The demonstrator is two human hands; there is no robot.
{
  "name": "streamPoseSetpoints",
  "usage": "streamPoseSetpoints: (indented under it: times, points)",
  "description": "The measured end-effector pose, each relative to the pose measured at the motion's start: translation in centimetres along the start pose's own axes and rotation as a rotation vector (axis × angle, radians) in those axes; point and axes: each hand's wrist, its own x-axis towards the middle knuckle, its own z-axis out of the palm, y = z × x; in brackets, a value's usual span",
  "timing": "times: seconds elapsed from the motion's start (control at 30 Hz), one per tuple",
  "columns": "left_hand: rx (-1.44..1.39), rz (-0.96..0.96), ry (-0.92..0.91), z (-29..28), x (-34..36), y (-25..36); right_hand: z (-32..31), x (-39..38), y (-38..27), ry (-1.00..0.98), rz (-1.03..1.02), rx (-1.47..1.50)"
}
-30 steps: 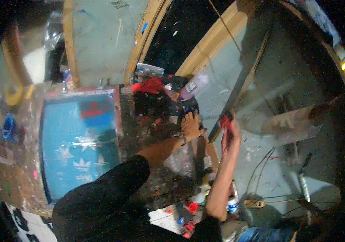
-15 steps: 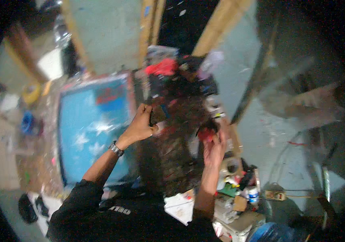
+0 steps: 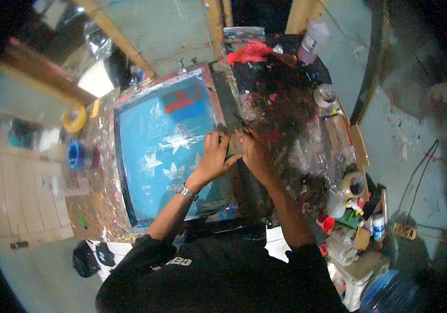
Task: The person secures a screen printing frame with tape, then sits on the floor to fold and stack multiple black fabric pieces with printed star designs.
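Observation:
Both hands meet over the right edge of a framed screen (image 3: 145,201) with blue mesh, white star shapes and red and blue patches. My left hand (image 3: 214,159), a metal watch (image 3: 187,192) on its wrist, is closed on a small olive-brown flat piece (image 3: 233,147). Close against the piece is my right hand (image 3: 255,156), its fingers bent and closed. A dark thin bit (image 3: 242,121) pokes out above these fingers; most of what they hold is hidden.
The paint-stained table (image 3: 307,141) carries a red cloth (image 3: 249,52), a bottle (image 3: 313,43) and a tape roll (image 3: 325,96). To the left are a yellow tape roll (image 3: 74,119) and a blue container (image 3: 75,155). At lower right stand a red cup (image 3: 326,224) and several bottles.
My right hand, seen apart on the right with a reddish thing, has come left to my left hand. The reddish thing no longer shows in it. The whole view has shifted.

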Motion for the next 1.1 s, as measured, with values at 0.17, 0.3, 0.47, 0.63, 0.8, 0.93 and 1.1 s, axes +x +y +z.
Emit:
streamPoseSetpoints:
  times: [0.17,0.3,0.47,0.63,0.8,0.93,1.1]
  points:
    - [-0.018,-0.025,0.014,1.0,-0.2,-0.6,0.2,-1.3,1.3,0.089,-0.054,-0.048]
    - [-0.059,-0.015,0.025,0.9,-0.3,-0.6,0.1,-3.7,1.5,0.065,-0.05,-0.094]
    - [-0.033,0.055,0.044,0.9,-0.1,-1.0,-0.2,-0.5,2.2,0.086,-0.075,-0.011]
    - [0.023,-0.021,0.019,0.9,-0.4,-1.2,-0.1,-1.8,1.8,0.18,-0.166,0.066]
    - [-0.04,-0.055,-0.013,0.1,0.0,0.0,-2.9,-4.3,4.0,-0.109,-0.145,0.125]
    - [-0.007,-0.06,-0.011,-0.4,-0.6,-0.1,-4.5,1.9,0.4,-0.547,0.015,-0.124]
    - [-0.051,-0.044,-0.039,-0.1,-0.2,0.2,-1.1,2.2,1.4,0.042,-0.122,0.039]
